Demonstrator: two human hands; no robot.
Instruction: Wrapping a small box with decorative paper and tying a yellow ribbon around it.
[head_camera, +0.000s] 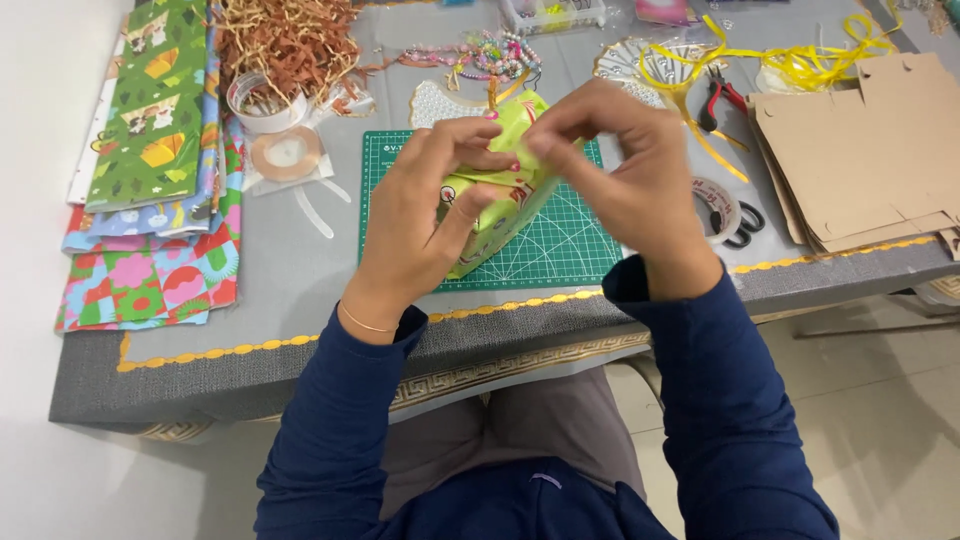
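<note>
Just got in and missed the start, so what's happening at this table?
A person seated at the grey table holds a small box wrapped in light green patterned paper above a green cutting mat. The left hand supports it from the side while the right hand pinches the paper at its top. Sheets of patterned wrapping paper lie to the left, flat cardboard to the right.

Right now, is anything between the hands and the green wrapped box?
No. Both the left hand and the right hand already touch the green wrapped box above the cutting mat; nothing visible sits between.
</note>
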